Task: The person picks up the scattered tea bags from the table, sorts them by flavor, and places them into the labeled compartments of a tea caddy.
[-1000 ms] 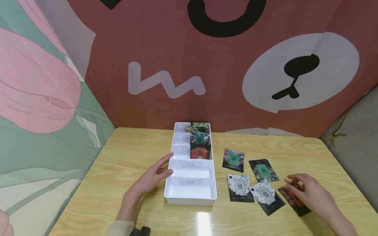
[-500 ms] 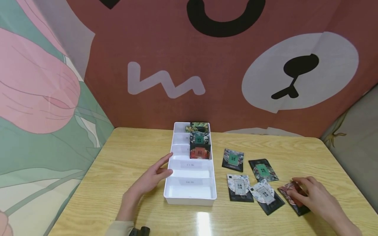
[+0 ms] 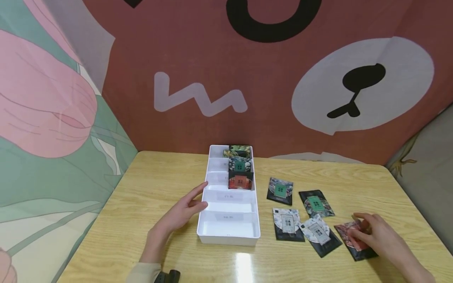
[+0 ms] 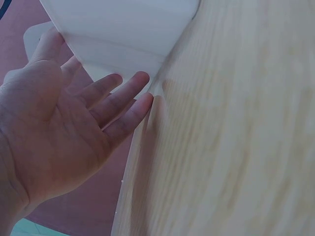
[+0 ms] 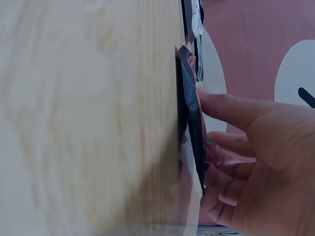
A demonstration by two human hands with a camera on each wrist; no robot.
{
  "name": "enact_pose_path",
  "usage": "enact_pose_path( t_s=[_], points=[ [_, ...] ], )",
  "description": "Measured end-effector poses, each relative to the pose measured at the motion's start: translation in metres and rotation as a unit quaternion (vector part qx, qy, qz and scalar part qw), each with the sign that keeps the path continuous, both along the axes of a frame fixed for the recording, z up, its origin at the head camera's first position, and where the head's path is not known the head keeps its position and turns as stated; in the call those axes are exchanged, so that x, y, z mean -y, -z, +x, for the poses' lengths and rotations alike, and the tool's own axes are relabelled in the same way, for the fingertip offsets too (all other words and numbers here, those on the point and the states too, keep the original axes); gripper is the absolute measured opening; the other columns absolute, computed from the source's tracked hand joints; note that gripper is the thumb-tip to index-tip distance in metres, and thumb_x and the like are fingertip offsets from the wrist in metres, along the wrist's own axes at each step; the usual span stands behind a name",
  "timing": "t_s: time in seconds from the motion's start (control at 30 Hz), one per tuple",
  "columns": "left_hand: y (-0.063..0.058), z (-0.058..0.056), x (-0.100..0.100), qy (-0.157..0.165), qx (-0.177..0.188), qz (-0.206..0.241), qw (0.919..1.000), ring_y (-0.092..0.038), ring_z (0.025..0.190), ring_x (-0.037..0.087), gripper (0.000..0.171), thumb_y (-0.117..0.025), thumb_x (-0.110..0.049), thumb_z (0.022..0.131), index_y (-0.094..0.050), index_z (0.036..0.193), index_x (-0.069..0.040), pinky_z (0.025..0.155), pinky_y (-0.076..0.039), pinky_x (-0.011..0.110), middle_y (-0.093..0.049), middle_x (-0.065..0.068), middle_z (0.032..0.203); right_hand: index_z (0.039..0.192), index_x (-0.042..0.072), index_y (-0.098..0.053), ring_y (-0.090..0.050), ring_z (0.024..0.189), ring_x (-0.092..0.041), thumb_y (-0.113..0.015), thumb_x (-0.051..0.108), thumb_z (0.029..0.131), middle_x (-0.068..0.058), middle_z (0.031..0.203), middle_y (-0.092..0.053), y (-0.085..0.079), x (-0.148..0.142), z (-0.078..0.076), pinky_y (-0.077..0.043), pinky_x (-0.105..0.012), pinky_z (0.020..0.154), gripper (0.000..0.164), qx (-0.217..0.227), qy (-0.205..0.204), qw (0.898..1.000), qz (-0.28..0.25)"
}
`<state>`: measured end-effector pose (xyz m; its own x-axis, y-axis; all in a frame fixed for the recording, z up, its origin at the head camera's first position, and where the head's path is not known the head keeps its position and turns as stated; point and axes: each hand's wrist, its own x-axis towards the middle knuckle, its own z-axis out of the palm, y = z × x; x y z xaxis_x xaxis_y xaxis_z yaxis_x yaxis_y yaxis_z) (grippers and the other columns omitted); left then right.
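Observation:
A red-and-black sachet (image 3: 348,232) lies at the right of the table, the rightmost of a loose group. My right hand (image 3: 383,239) pinches it between thumb and fingers. In the right wrist view the sachet (image 5: 193,113) stands slightly off the tabletop, with the thumb (image 5: 229,109) on its printed face. At the table's middle is a long white divided box (image 3: 228,228). Along its left side my left hand (image 3: 180,212) rests with extended fingertips at the wall; the left wrist view shows those fingers (image 4: 120,101) spread beside the box (image 4: 123,29).
Two white-and-black sachets (image 3: 288,225) and two green-labelled sachets (image 3: 280,191) lie between box and right hand. Inside the box's rear compartments, on the right, sit a red-labelled sachet (image 3: 240,181), a green-labelled one (image 3: 240,165) and green-yellow ones (image 3: 238,150). A printed cloth (image 3: 269,78) hangs behind.
My right hand has shifted slightly right and closed its thumb and fingers on the red-and-black sachet, which has turned and tipped a little. The left hand keeps its place at the box.

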<state>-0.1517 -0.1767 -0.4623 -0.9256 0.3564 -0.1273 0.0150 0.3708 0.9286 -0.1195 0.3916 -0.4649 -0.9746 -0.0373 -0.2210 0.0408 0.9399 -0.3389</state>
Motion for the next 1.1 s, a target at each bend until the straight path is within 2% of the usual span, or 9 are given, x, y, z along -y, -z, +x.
enact_pose_path(
  t_s=[0.13, 0.27, 0.4, 0.63, 0.87, 1.1],
  points=[
    [0.000, 0.000, 0.000, -0.001, 0.001, -0.002, 1.0000, -0.056, 0.128, 0.029, 0.064, -0.059, -0.041, 0.099, -0.028, 0.155, -0.041, 0.109, -0.044, 0.048, -0.026, 0.005, 0.163, 0.126, -0.011, -0.056, -0.059, 0.078, -0.018, -0.073, 0.036, 0.090, -0.007, 0.090, -0.063, -0.001, -0.001, -0.002, -0.049, -0.037, 0.064, 0.062, 0.006, 0.003, 1.000, -0.013],
    [0.001, 0.000, 0.000, 0.002, 0.003, 0.000, 1.0000, -0.055, 0.129, 0.030, 0.064, -0.059, -0.041, 0.099, -0.028, 0.155, -0.040, 0.109, -0.044, 0.049, -0.027, 0.006, 0.163, 0.119, -0.008, -0.061, -0.059, 0.073, -0.015, -0.071, 0.024, 0.092, -0.004, 0.086, -0.065, -0.003, -0.001, -0.001, -0.047, -0.034, 0.060, 0.043, -0.002, 0.020, 1.000, -0.014],
    [0.002, -0.001, 0.000, 0.002, 0.002, 0.000, 1.0000, -0.055, 0.129, 0.030, 0.064, -0.059, -0.042, 0.099, -0.028, 0.155, -0.041, 0.109, -0.044, 0.049, -0.027, 0.006, 0.163, 0.113, -0.004, -0.066, -0.059, 0.071, -0.014, -0.070, 0.020, 0.092, -0.005, 0.086, -0.067, -0.004, 0.001, 0.001, -0.046, -0.034, 0.058, 0.032, -0.010, 0.032, 0.999, -0.010],
    [0.000, 0.000, 0.000, -0.006, 0.002, -0.003, 1.0000, -0.056, 0.129, 0.029, 0.064, -0.060, -0.040, 0.099, -0.029, 0.155, -0.040, 0.109, -0.043, 0.048, -0.027, 0.005, 0.163, 0.105, -0.001, -0.070, -0.059, 0.071, -0.013, -0.070, 0.015, 0.091, -0.006, 0.086, -0.069, -0.005, 0.000, 0.002, -0.044, -0.032, 0.057, 0.022, -0.035, 0.026, 0.999, -0.005],
    [0.000, 0.000, 0.000, -0.011, 0.004, -0.004, 0.9999, -0.056, 0.128, 0.028, 0.064, -0.060, -0.041, 0.098, -0.030, 0.154, -0.041, 0.109, -0.043, 0.048, -0.028, 0.004, 0.163, 0.100, 0.003, -0.072, -0.058, 0.070, -0.012, -0.068, 0.016, 0.092, -0.004, 0.085, -0.069, -0.011, -0.001, 0.005, -0.045, -0.030, 0.057, 0.016, -0.046, 0.018, 0.999, -0.021],
    [0.000, 0.000, 0.000, -0.009, 0.006, -0.001, 0.9999, -0.056, 0.128, 0.028, 0.063, -0.061, -0.041, 0.098, -0.030, 0.153, -0.043, 0.109, -0.043, 0.048, -0.028, 0.005, 0.163, 0.104, 0.007, -0.073, -0.054, 0.063, 0.000, -0.064, 0.025, 0.098, 0.000, 0.084, -0.068, -0.019, -0.002, 0.011, -0.041, -0.025, 0.055, 0.020, -0.060, 0.015, 0.997, -0.037]
  ],
)
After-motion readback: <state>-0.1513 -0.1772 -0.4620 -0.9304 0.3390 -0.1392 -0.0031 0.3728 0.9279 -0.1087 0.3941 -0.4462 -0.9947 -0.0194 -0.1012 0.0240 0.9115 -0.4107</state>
